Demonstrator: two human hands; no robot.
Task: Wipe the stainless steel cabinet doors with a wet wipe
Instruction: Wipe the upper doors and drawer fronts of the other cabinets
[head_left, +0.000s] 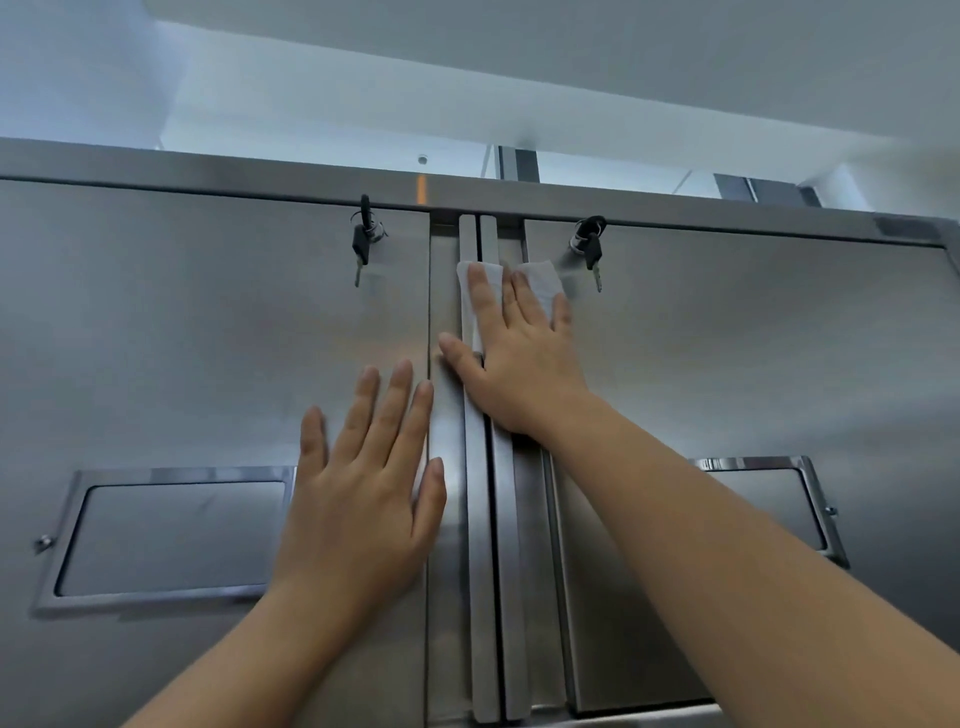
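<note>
Right hand (511, 358) presses wet wipe (543, 286) crosswise over upright handles (480, 519).

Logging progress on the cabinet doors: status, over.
Left hand flat on left door. Right hand pressing wet wipe over centre handles, near top. Right-door key hangs just beside wipe.

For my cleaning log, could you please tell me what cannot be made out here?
All in the head view:
The wet wipe: mostly under the right hand; full size hidden.
The left label frame: right end covered by the left hand.
The right label frame: left part covered by the right forearm.
The left door: bottom and left side cut off by picture edges.
The keys: too small to read.
</note>
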